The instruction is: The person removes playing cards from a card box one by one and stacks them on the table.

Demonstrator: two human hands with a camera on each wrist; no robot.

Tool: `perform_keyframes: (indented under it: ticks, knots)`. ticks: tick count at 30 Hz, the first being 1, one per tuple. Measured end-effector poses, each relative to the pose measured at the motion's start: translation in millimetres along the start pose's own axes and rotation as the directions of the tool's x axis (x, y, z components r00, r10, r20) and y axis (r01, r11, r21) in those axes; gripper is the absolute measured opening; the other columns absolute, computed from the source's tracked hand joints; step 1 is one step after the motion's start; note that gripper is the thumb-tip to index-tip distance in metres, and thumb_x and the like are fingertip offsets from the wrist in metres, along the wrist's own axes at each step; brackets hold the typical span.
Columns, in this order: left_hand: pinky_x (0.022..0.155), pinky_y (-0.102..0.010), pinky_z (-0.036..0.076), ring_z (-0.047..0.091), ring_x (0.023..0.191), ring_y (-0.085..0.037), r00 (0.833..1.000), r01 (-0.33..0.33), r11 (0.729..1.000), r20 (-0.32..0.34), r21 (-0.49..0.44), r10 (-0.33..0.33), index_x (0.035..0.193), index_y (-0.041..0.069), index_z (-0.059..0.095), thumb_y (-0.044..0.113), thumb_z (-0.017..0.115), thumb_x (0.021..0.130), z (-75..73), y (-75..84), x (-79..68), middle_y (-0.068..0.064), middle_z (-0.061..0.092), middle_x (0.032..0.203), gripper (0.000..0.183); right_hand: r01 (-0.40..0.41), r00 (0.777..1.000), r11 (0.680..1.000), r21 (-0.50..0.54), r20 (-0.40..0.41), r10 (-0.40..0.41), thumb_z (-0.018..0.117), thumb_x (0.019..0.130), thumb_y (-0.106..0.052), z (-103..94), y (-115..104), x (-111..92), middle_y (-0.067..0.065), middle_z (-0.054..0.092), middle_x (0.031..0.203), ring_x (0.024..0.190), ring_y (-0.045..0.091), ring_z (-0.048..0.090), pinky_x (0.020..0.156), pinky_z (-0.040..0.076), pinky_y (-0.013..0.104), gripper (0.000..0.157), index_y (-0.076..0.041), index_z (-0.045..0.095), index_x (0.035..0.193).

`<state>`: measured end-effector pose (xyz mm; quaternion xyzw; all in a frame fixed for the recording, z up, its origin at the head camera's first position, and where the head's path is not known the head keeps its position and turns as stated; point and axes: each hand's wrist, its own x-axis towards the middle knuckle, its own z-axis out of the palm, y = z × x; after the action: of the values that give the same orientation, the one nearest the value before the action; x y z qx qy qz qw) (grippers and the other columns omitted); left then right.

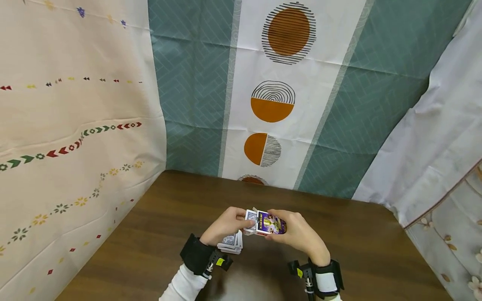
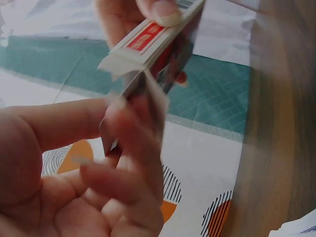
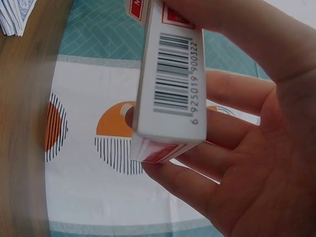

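A purple playing-card box point(image 1: 275, 225) is held above the table in my right hand point(image 1: 299, 232), thumb and fingers on its opposite sides. The right wrist view shows the barcode edge of this card box point(image 3: 173, 79). At its opened left end, my left hand point(image 1: 226, 225) pinches playing cards point(image 1: 251, 216) with patterned backs, which stick partly out of the box. Blur in the left wrist view hides how many cards the fingers hold. Below the left hand, a loose stack of playing cards point(image 1: 234, 246) lies on the table, partly covered by that hand.
The brown wooden table point(image 1: 180, 200) runs back to a teal and white hanging cloth point(image 1: 196, 104) with orange circles. A cream patterned cloth point(image 1: 75, 146) borders the left side, and a white cloth point(image 1: 421, 138) hangs at the right.
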<state>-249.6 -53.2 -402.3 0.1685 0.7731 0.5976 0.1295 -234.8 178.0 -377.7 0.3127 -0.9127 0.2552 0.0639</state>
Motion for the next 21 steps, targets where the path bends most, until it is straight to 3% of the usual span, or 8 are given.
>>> perform_keyframes:
  ticks: [5, 9, 12, 16, 21]
  knots:
    - [0.060, -0.020, 0.045, 0.062, 0.065, -0.012, 0.995, 0.021, 0.995, 0.098, -0.101, -0.011, 0.126, -0.007, 0.052, 0.012, 0.058, 0.096, -18.1, -2.9, -2.6, -0.012, 0.069, 0.094, 0.037, -0.002, 1.000, 1.000, -0.011, 0.005, 0.002, 0.083, 0.075, -0.030, -1.0, 1.5, 1.5, 0.010, 0.068, 0.113, 0.085, 0.013, 0.059, 0.073, 0.052, 0.023, 0.060, -0.002, 0.062, 0.123]
    - [0.067, -0.021, 0.046, 0.060, 0.071, -0.013, 0.993, 0.026, 0.986, 0.118, -0.166, -0.006, 0.128, -0.010, 0.046, 0.009, 0.058, 0.095, -37.7, -10.6, -3.3, -0.007, 0.065, 0.091, 0.040, -0.017, 1.000, 1.000, -0.020, -0.006, 0.017, 0.084, 0.074, -0.031, -0.9, 3.2, 0.1, 0.009, 0.069, 0.112, 0.085, 0.012, 0.059, 0.073, 0.051, 0.023, 0.060, -0.003, 0.063, 0.123]
    - [0.070, -0.022, 0.045, 0.055, 0.073, -0.013, 0.997, 0.031, 0.975, 0.071, -0.221, -0.016, 0.127, -0.010, 0.044, 0.006, 0.058, 0.094, -54.0, -19.3, -2.0, -0.003, 0.061, 0.087, 0.039, -0.022, 1.000, 0.999, -0.026, -0.010, 0.022, 0.084, 0.074, -0.030, -1.0, 3.2, 0.6, 0.009, 0.068, 0.113, 0.086, 0.012, 0.058, 0.073, 0.050, 0.023, 0.060, -0.002, 0.063, 0.123]
    - [0.070, -0.021, 0.045, 0.052, 0.074, -0.013, 0.997, 0.068, 0.954, -0.026, -0.293, -0.079, 0.123, -0.007, 0.046, 0.006, 0.057, 0.094, -69.0, -33.9, 0.9, -0.003, 0.056, 0.087, 0.034, -0.040, 0.999, 0.999, -0.027, 0.000, 0.040, 0.084, 0.073, -0.030, -0.9, 2.7, 1.0, 0.009, 0.068, 0.113, 0.086, 0.013, 0.058, 0.074, 0.050, 0.024, 0.061, -0.002, 0.062, 0.124]
    - [0.066, -0.023, 0.043, 0.049, 0.071, -0.013, 0.974, 0.098, 0.949, -0.166, -0.301, -0.153, 0.122, -0.006, 0.054, 0.011, 0.058, 0.096, -75.5, -51.6, 6.1, -0.003, 0.054, 0.085, 0.032, -0.055, 0.998, 0.998, -0.025, 0.013, 0.055, 0.084, 0.074, -0.031, -1.6, 2.8, 0.6, 0.010, 0.068, 0.113, 0.085, 0.013, 0.058, 0.074, 0.051, 0.024, 0.062, -0.002, 0.062, 0.124]
